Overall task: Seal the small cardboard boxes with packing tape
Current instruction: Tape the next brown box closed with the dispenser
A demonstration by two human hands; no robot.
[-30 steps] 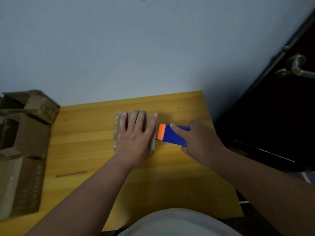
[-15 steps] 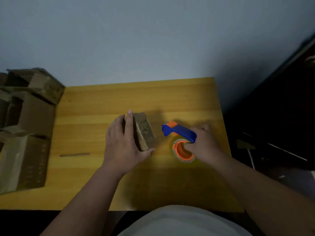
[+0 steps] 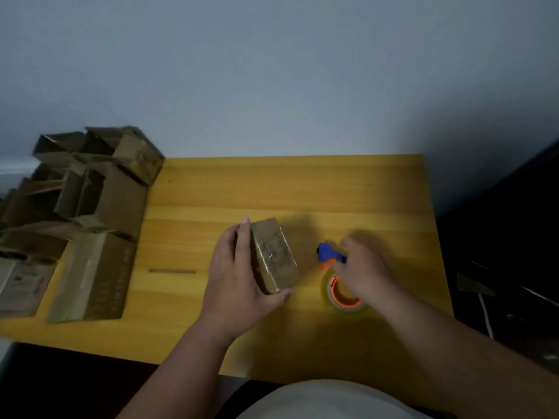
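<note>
The left hand holds a small cardboard box tipped on its edge on the yellow wooden counter, fingers along its far side, thumb under its near corner. Glossy tape shows on the box. Just right of this grip, the right hand holds a blue-and-orange tape dispenser resting on the counter. Well left of the grip lie a thin dark strip and a pile of open cardboard boxes.
</note>
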